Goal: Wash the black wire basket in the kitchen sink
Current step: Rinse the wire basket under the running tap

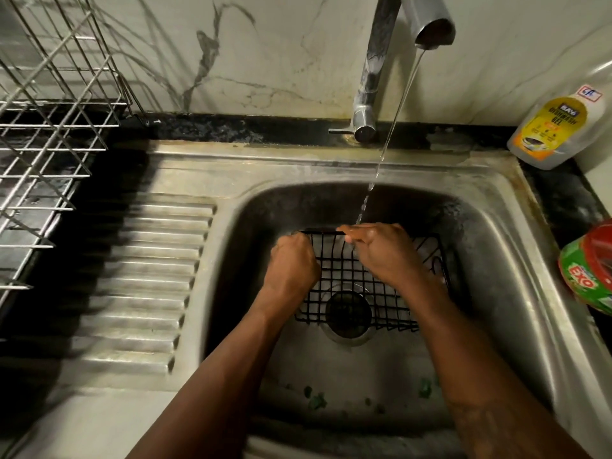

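Note:
The black wire basket (351, 289) is in the steel sink (490, 260), tilted up over the drain (348, 313). My left hand (293, 265) grips the basket's left rim with curled fingers. My right hand (381, 251) lies over the top rim, fingers curled round the top wire. A thin stream of water (384, 150) falls from the tap (374, 67) onto my right hand's fingers. Part of the basket's mesh is hidden under both hands.
A metal dish rack (49, 134) stands on the counter at the left, beside the ribbed drainboard (145, 279). A dishwash gel bottle (556, 127) leans at the back right. A green and red Exo tub (589, 270) sits on the sink's right edge. Green specks lie on the sink floor.

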